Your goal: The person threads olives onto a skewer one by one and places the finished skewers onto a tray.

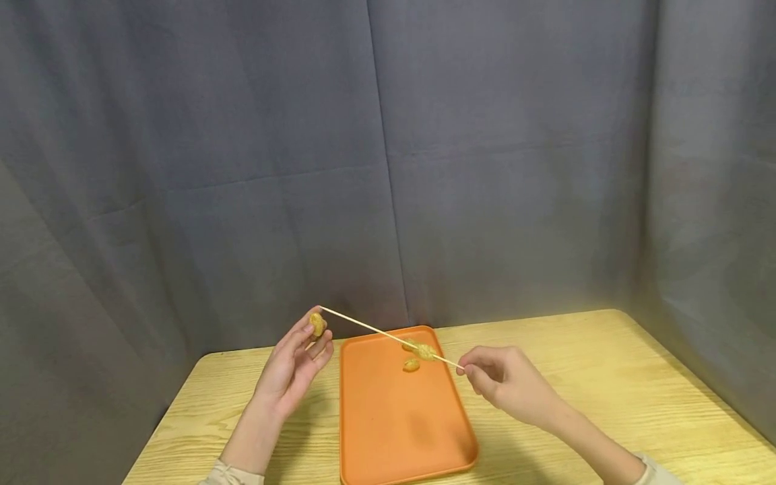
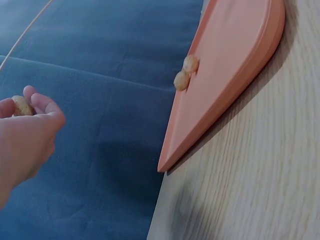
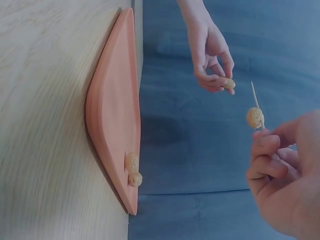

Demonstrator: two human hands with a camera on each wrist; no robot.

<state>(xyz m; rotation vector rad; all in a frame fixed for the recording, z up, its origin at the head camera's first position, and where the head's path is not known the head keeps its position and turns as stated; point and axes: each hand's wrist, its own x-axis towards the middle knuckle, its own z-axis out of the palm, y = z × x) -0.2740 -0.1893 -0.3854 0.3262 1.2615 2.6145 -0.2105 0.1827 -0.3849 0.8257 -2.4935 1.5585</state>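
My left hand [image 1: 289, 377] holds a golden-brown, rough-skinned food ball [image 1: 317, 325] between thumb and fingertips, raised above the table. My right hand [image 1: 515, 382] pinches a thin wooden skewer [image 1: 370, 328] near its lower right end. One similar ball is threaded on it, a short way from those fingers; the threaded ball [image 3: 255, 117] shows clearly in the right wrist view. The skewer's bare tip reaches up beside my left fingertips; in the right wrist view it stands apart from the held ball. Two more balls [image 2: 182, 80] lie close together on an orange tray [image 1: 394, 417].
The tray lies lengthwise on a light wood-grain table [image 1: 576, 364], its two balls near the far end. Grey-blue cloth [image 1: 273, 168] hangs behind the table and along both sides.
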